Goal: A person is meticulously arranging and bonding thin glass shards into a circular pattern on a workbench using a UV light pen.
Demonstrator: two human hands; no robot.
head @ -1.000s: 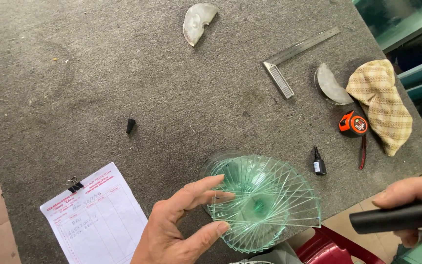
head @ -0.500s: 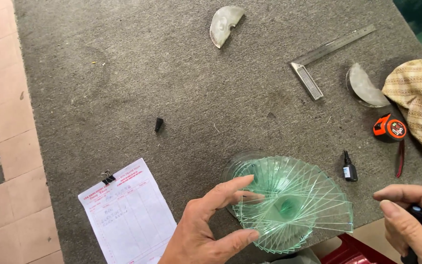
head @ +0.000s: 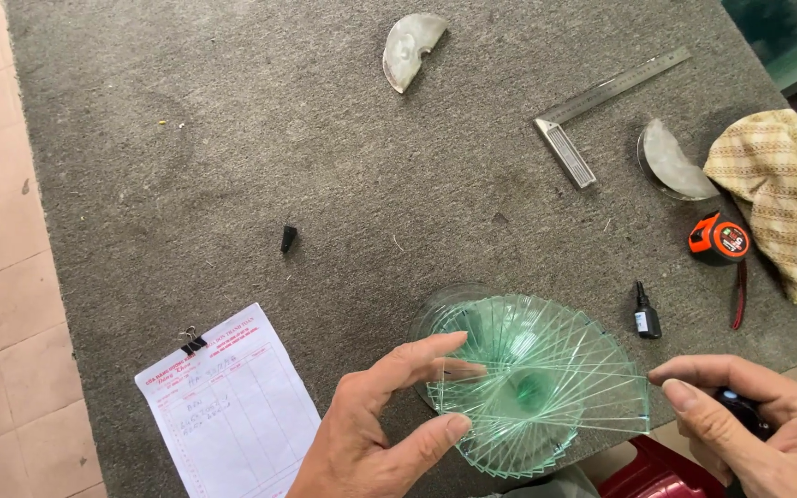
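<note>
Fanned glass strips at the table's near edge, tools scattered beyond.
A small black bottle (head: pixel 647 315), tape measure (head: pixel 719 238), checked cloth (head: pixel 775 198) and steel square (head: pixel 601 109) lie toward the right edge. The left hand (head: pixel 382 426) pinches the fanned stack of glass strips (head: pixel 532 378) between thumb and fingers; the right hand (head: pixel 754 426) is clenched around a dark tool (head: pixel 740 412) on the grey felt table (head: pixel 232 138).

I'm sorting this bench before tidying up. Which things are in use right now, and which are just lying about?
In use:
- fanned stack of glass strips, pinched by the left hand
- dark object in the right hand

Lying about:
- steel square
- tape measure
- small black bottle
- checked cloth
- two half-round pieces
- clipped paper form
- small black cap
</note>
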